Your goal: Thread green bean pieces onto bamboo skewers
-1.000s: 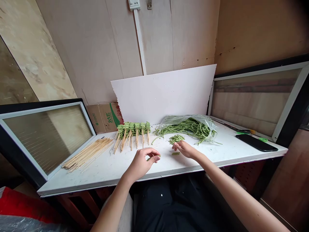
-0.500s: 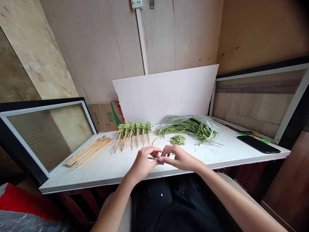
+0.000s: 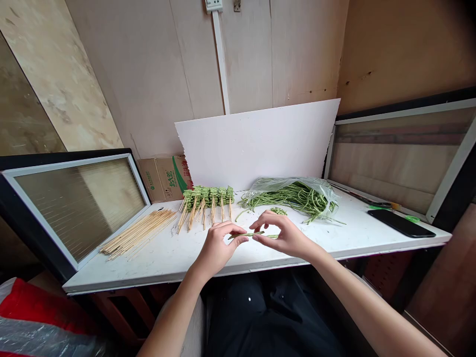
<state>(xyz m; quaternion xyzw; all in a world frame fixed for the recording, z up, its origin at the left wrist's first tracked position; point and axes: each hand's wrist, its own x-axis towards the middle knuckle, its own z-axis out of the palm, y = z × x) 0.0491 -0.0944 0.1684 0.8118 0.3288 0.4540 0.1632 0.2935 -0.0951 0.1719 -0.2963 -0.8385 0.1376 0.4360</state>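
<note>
Low over the front of the table, my left hand (image 3: pixel 215 248) is closed, with a short piece of long bean (image 3: pixel 243 235) pinched between thumb and fingers. Its free end points toward my right hand (image 3: pixel 288 238), whose thumb and fingertips close around another green bean piece (image 3: pixel 274 236). Only a small gap parts the two hands. Just behind my right hand lies a little heap of cut bean pieces (image 3: pixel 278 210), partly hidden by it. Farther back, a clear plastic bag (image 3: pixel 327 191) holds a bundle of long beans (image 3: pixel 297 196).
Bean pieces threaded on skewers (image 3: pixel 208 196) lie in a stacked row left of the bag. Loose bamboo skewers (image 3: pixel 139 230) are spread at the left. A black phone (image 3: pixel 400 223) rests at the right; a white board (image 3: pixel 256 148) and a cardboard box (image 3: pixel 159 178) stand behind.
Both hands have risen slightly, and their fingertips have drawn apart. My right hand now covers more of the cut heap. More of the bean pieces shows between the hands.
</note>
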